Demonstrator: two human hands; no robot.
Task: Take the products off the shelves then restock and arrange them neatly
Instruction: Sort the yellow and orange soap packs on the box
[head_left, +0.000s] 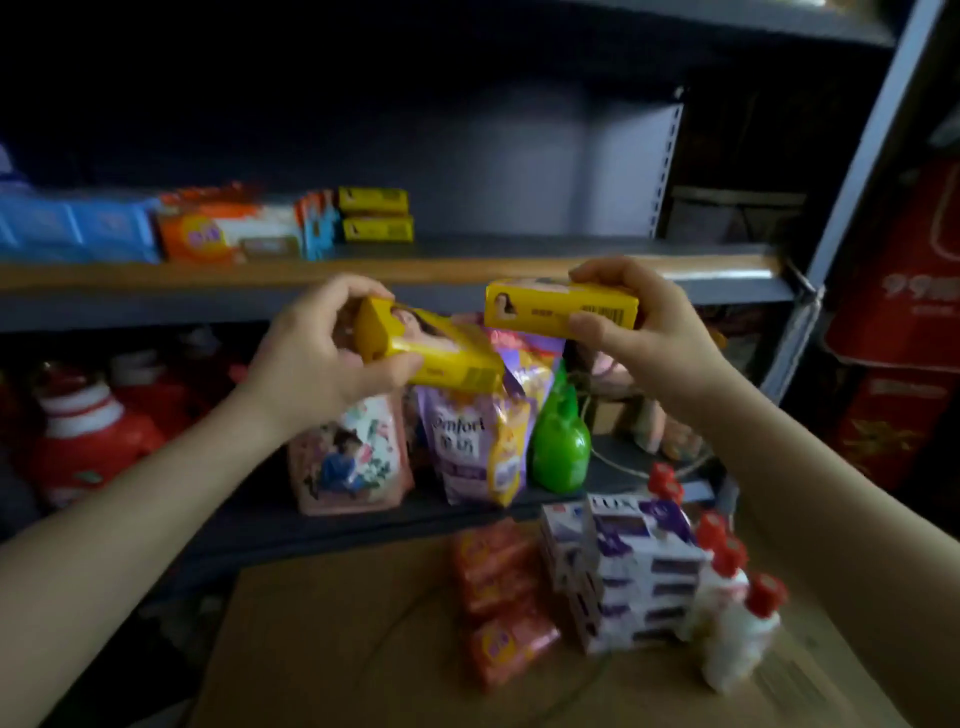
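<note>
Hands (332, 358) each grip a yellow soap box (434, 351) — raised before the shelf (156, 275).

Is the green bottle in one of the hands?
No, the green bottle stands on the lower shelf, while the left hand and right hand each hold a yellow box.

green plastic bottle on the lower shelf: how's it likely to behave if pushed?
The green plastic bottle tapers to a narrow top over a bulbous base, so it probably tips if pushed high. Its glossy surface may be slippery. The purple refill pouch close beside it would likely get nudged.
</note>
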